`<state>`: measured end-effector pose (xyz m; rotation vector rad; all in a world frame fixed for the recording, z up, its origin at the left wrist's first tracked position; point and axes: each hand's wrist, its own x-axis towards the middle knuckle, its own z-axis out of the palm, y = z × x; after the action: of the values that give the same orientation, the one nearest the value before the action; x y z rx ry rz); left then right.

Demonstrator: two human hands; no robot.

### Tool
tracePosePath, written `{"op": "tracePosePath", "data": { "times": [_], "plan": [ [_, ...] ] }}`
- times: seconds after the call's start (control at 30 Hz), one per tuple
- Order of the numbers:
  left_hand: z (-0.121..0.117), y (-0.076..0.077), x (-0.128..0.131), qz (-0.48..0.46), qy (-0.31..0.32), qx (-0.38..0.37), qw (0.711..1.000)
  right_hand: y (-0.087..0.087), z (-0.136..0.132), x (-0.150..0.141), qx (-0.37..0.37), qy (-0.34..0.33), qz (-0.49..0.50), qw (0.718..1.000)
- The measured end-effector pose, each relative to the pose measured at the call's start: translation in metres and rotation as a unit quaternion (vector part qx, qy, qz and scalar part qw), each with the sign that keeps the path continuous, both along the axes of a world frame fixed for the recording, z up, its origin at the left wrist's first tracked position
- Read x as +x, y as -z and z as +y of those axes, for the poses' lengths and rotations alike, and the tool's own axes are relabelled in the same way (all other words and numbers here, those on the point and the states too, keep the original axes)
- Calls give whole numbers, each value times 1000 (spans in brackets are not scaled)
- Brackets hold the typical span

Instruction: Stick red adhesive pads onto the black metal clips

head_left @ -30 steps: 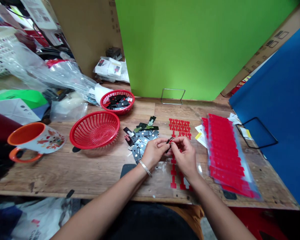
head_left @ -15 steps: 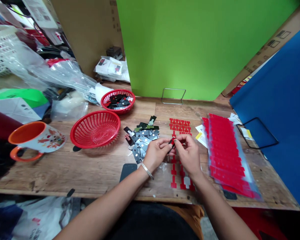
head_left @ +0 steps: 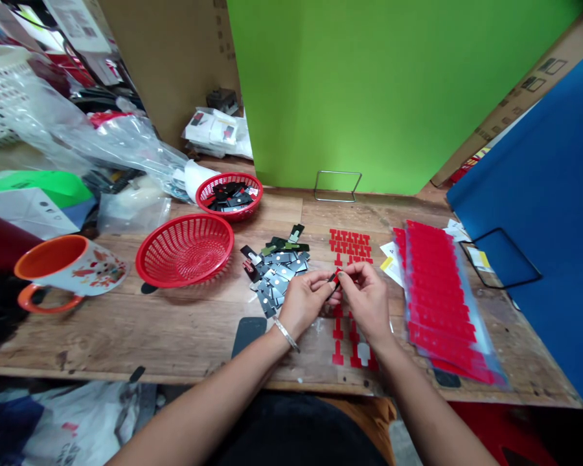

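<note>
My left hand (head_left: pixel 307 296) pinches a small black piece (head_left: pixel 333 283) with red on its upper end. The fingertips of my right hand (head_left: pixel 367 299) press together at that red end, which looks like a red T-shaped sticker; the fingers partly cover it. Below both hands lies a clear sheet of red T-shaped stickers (head_left: pixel 337 329), its middle hidden by the hands. Just left of my left hand is a loose pile of flat grey and black pieces (head_left: pixel 278 275), some with white dots and a few green.
A red basket (head_left: pixel 148 262) stands on the wooden table, with a smaller red basket (head_left: pixel 253 208) holding black pieces behind it. An orange-and-white mug (head_left: pixel 94 272) is at the left. More red sticker sheets (head_left: pixel 434 285) lie right, near a black wire stand (head_left: pixel 512 285). A green panel (head_left: pixel 350 90) rises behind.
My hands stay in nearly the same place, still pinched around the black piece. Only slight finger movement at its red end shows; the surrounding things have not moved.
</note>
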<state>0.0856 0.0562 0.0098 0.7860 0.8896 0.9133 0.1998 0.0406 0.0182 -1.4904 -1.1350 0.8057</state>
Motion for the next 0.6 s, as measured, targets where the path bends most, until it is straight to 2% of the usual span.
{"op": "tracePosePath", "data": {
  "times": [0.17, 0.37, 0.5, 0.6],
  "plan": [
    [-2, 2, -2, 2, 7, -10, 1000, 4, 2, 4, 2, 9, 84, 996],
    [-7, 0, -2, -1, 21, -36, 999, 14, 0, 13, -68, -80, 116, 988],
    [-9, 2, -4, 13, 50, -36, 998, 26, -1, 13, -101, -88, 169, 976],
    [6, 1, -15, 24, 12, -33, 999, 29, 0, 15, -106, -87, 208, 968]
  ]
}}
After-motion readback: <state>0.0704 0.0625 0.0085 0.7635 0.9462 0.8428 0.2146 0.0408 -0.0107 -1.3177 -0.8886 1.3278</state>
